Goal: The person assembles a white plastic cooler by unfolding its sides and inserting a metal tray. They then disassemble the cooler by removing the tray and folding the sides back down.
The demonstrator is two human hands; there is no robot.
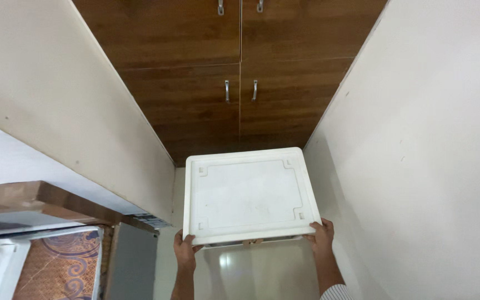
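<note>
Overhead, left hand [185, 250] and right hand [320, 236] grasp the white tray [248, 194], flat, long axis sideways.

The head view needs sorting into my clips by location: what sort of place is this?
Probably a room in a home, likely a bedroom or storage corner. A brown wooden wardrobe with metal handles fills a niche between plain walls, and both hands hold a white plastic stool before it.

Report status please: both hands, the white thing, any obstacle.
Left hand and right hand grip white plastic stool at near corners. Wooden cabinet close ahead, walls either side.
</note>
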